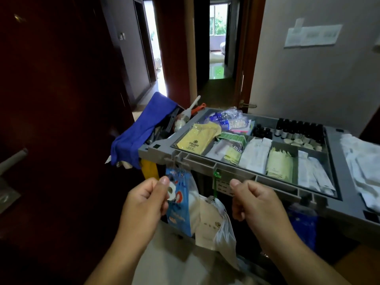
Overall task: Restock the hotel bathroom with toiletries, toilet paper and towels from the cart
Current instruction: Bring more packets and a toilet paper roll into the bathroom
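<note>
Fingers curled on left hand (144,200) and right hand (254,200), lower centre; grip on anything unclear. Take blue toilet paper pack (176,206) hanging from cart (205,161) beside left thumb, gripping high to avoid tearing.

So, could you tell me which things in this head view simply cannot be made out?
- Head view: labels on the dark bottles, too small to read.
- Head view: white stack at the right end of the cart, cut off by the frame edge.
- Head view: wall notices, blurred.
- Head view: whether the left hand or right hand has anything in its grip; curled fingers hide it.
</note>
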